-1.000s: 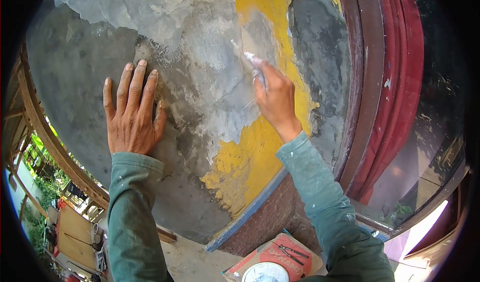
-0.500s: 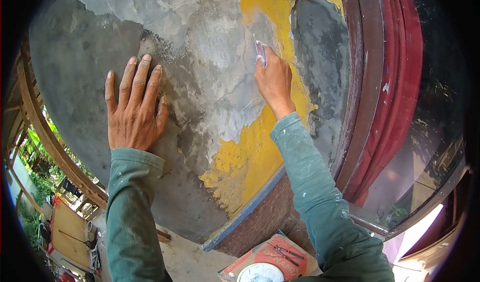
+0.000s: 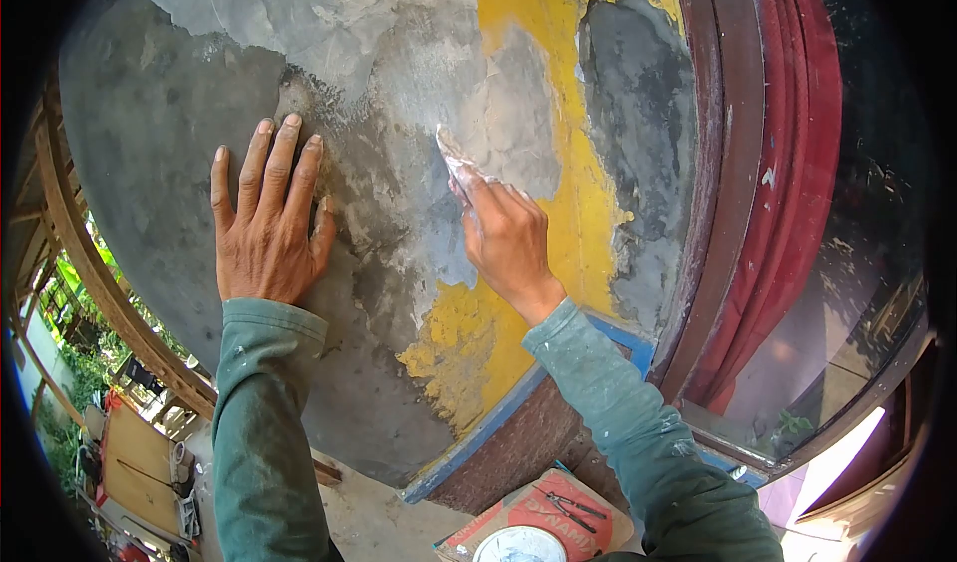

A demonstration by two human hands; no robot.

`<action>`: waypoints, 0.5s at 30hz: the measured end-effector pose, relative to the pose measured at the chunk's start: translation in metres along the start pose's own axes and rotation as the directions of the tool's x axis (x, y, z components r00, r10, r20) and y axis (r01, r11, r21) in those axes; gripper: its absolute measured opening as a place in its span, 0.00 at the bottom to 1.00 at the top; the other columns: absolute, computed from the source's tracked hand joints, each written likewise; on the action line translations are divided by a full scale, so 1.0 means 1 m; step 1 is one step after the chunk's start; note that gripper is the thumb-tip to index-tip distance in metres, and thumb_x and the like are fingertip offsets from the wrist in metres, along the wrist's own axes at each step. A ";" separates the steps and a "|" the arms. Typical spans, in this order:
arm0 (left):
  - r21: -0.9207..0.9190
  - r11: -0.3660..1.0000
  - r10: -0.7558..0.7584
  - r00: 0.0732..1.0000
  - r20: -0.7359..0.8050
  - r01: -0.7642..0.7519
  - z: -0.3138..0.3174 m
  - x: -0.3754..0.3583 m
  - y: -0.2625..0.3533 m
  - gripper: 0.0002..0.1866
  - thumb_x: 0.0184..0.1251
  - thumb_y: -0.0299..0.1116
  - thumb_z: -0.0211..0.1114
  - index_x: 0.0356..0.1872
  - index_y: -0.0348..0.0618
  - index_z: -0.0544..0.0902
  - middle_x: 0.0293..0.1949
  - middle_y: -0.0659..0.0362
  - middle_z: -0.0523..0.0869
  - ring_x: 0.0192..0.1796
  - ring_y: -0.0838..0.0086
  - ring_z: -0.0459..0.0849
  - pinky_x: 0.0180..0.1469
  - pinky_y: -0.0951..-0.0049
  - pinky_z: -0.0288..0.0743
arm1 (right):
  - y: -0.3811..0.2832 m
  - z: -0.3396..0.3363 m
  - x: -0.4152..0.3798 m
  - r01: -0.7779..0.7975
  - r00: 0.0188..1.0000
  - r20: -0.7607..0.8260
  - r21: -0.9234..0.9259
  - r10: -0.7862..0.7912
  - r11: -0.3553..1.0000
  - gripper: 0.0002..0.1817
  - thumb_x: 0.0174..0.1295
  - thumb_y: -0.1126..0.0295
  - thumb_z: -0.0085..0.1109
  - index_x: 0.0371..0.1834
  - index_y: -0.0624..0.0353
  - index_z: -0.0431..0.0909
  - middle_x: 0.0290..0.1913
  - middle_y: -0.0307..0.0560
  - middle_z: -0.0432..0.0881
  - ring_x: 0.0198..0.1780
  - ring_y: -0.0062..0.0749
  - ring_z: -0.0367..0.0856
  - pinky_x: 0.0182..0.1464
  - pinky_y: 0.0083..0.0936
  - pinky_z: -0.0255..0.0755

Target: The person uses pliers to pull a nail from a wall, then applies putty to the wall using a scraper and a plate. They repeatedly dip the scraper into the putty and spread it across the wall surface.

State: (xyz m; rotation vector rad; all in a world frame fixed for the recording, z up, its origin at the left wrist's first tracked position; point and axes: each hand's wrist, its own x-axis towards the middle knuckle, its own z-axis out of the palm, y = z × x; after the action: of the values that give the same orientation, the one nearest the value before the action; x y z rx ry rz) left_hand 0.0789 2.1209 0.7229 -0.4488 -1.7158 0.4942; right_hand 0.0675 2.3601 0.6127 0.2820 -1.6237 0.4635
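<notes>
My left hand [image 3: 269, 218] lies flat on the dark grey part of the wall [image 3: 169, 114], fingers spread, holding nothing. My right hand [image 3: 510, 248] grips a putty knife [image 3: 455, 149] smeared with white paste. Its blade points up and left against a pale grey skim-coated patch [image 3: 419, 54]; my fingers hide the handle. Yellow paint [image 3: 583, 203] shows right of and below that hand, with ragged edges where it meets the grey. Both forearms wear green sleeves spotted with white.
Below the wall is a blue-edged ledge [image 3: 478, 432]. A red-printed sack or box [image 3: 488, 522] carries pincers [image 3: 570, 507], beside a round white container [image 3: 520, 545]. To the right stand a brown frame [image 3: 736, 153] and red curtain [image 3: 797, 163]. A curved wooden beam [image 3: 110, 283] is at left.
My right hand and the putty knife have moved left and down across the wall, and the knife has tilted leftward. My left hand stays in place.
</notes>
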 end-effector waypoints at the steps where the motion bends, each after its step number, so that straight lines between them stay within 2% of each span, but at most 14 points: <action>1: -0.020 1.000 0.003 1.000 -0.007 -0.004 0.000 0.000 0.000 0.33 0.69 0.47 0.63 0.76 0.65 0.69 0.81 0.69 0.63 0.83 0.74 0.56 0.88 0.56 0.36 | -0.004 -0.004 -0.007 0.001 1.000 -0.002 0.000 -0.001 1.000 0.25 0.58 0.79 0.64 0.62 0.58 0.80 0.43 0.51 0.88 0.42 0.48 0.87 0.44 0.42 0.78; 3: -0.035 0.999 0.004 1.000 -0.019 -0.005 0.000 0.000 -0.001 0.33 0.70 0.44 0.62 0.77 0.64 0.69 0.81 0.68 0.63 0.83 0.74 0.56 0.88 0.57 0.38 | -0.009 -0.013 -0.016 0.083 0.990 0.110 0.090 -0.093 0.992 0.24 0.58 0.79 0.63 0.61 0.58 0.81 0.41 0.50 0.88 0.40 0.48 0.87 0.42 0.42 0.78; 4: -0.042 0.999 0.003 1.000 -0.014 -0.004 0.000 0.000 0.000 0.33 0.70 0.44 0.62 0.77 0.64 0.69 0.81 0.68 0.63 0.83 0.74 0.56 0.88 0.57 0.38 | -0.009 -0.022 -0.010 0.063 0.991 0.104 0.176 -0.082 0.982 0.22 0.60 0.79 0.62 0.59 0.56 0.82 0.40 0.52 0.89 0.38 0.50 0.87 0.40 0.41 0.79; 5: -0.048 0.999 0.002 1.000 -0.008 -0.003 0.000 0.000 0.000 0.33 0.69 0.44 0.63 0.77 0.63 0.69 0.81 0.68 0.63 0.83 0.73 0.56 0.88 0.56 0.38 | -0.005 -0.029 0.000 0.066 0.991 0.102 0.179 -0.086 0.982 0.22 0.60 0.79 0.62 0.59 0.56 0.82 0.40 0.52 0.89 0.38 0.50 0.87 0.40 0.41 0.79; 7: -0.049 0.999 0.001 1.000 0.001 -0.001 -0.002 0.000 0.000 0.33 0.69 0.44 0.63 0.77 0.63 0.69 0.81 0.68 0.63 0.83 0.73 0.56 0.88 0.56 0.38 | 0.016 -0.038 0.028 -0.183 0.983 0.035 0.205 0.179 0.962 0.20 0.63 0.77 0.61 0.59 0.53 0.83 0.39 0.55 0.89 0.39 0.53 0.88 0.40 0.41 0.79; 9: -0.049 0.999 0.003 1.000 0.005 -0.002 -0.002 0.000 0.000 0.34 0.69 0.43 0.63 0.77 0.63 0.69 0.81 0.68 0.63 0.83 0.73 0.56 0.88 0.56 0.38 | 0.057 -0.032 0.062 -0.174 0.976 -0.103 0.176 0.194 0.969 0.17 0.65 0.75 0.61 0.57 0.51 0.83 0.41 0.57 0.88 0.42 0.56 0.87 0.44 0.42 0.80; 11: -0.052 0.999 0.006 1.000 0.006 -0.006 -0.001 -0.001 0.000 0.34 0.69 0.43 0.63 0.77 0.63 0.69 0.81 0.68 0.63 0.84 0.73 0.55 0.88 0.56 0.38 | 0.083 -0.027 0.089 -0.116 0.976 -0.174 0.095 0.131 0.989 0.16 0.66 0.74 0.60 0.56 0.52 0.84 0.42 0.56 0.89 0.43 0.57 0.87 0.46 0.43 0.80; 15: -0.047 0.999 0.010 1.000 0.007 -0.010 -0.001 -0.001 0.000 0.34 0.68 0.43 0.63 0.77 0.63 0.68 0.81 0.68 0.63 0.84 0.73 0.55 0.88 0.56 0.37 | 0.101 -0.015 0.101 -0.047 0.982 -0.179 0.056 0.056 0.997 0.16 0.65 0.75 0.60 0.55 0.52 0.84 0.44 0.56 0.89 0.45 0.58 0.86 0.48 0.43 0.80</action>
State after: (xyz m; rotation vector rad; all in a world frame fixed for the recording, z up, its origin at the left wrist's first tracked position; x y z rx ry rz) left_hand 0.0798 2.1204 0.7227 -0.4905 -1.7354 0.4637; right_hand 0.0248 2.4658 0.7005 0.2302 -1.4462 0.5552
